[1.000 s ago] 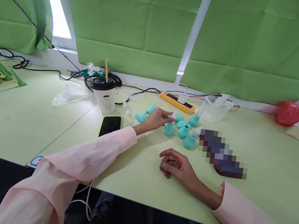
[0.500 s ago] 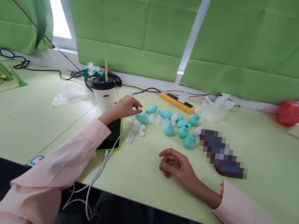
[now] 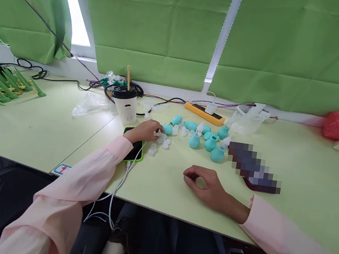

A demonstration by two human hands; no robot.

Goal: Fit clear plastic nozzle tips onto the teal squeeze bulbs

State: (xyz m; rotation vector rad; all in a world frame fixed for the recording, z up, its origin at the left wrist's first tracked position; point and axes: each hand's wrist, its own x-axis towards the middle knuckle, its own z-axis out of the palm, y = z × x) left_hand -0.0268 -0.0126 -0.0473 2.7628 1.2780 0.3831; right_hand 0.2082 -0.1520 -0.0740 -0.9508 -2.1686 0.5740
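Note:
My left hand (image 3: 147,131) reaches over the upper end of a phone in a green case (image 3: 136,151). Its thumb and fingertips close on a small clear plastic piece among other clear pieces (image 3: 166,143). Right beside the fingertips lies a teal bulb (image 3: 167,129). Farther right, several more teal bulbs stand or lie close together, some with clear tips, such as the front one (image 3: 217,154). My right hand (image 3: 207,186) rests on the table in front of them, fingers curved with a gap to the thumb, holding nothing.
A white cup (image 3: 126,110) with a black lid and a stick stands behind the phone. Behind the bulbs are an orange power strip (image 3: 204,114) and a clear tub (image 3: 247,120). A pixelated dark object (image 3: 253,168) lies right. Green parts (image 3: 5,85) are far left; a person's fingertip shows below.
My left hand has come down from above the teal bulb to the clear pieces, and its fingers have closed. My right hand's fingers have changed from loosely curled to an open curve. The view has shifted slightly.

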